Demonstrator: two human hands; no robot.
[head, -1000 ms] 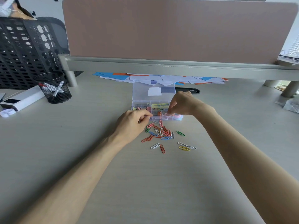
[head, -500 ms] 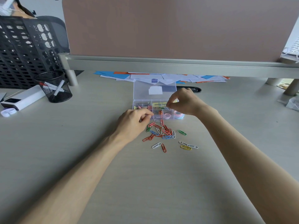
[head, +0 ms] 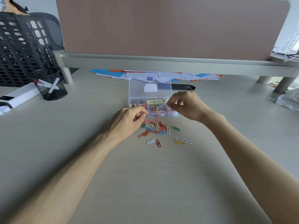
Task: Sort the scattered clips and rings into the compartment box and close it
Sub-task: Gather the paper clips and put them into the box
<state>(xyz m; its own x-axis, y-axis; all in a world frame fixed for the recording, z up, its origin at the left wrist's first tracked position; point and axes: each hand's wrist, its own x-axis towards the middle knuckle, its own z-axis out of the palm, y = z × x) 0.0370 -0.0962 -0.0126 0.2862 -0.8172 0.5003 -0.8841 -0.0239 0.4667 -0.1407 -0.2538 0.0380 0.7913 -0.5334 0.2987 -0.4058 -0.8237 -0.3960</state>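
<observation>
Head view: looped wire clips (head: 157, 128) beside clear plastic box (head: 137, 91).

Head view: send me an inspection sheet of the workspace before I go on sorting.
Surface: pale wood-grain desk.
Job's things: clear compartment box, lid open, partly filled; coloured paper clips scattered before it.
Clutter: mesh pen cup, white device, loose papers, black pen-like object, plastic bag.
Hands: left hand curled at box's near-left corner; right hand pinching above box's right side; contents unclear.
Cables: maybe thin wires at far right; unclear.
Surroundings: brown partition, grey shelf, black perforated rack.
</observation>
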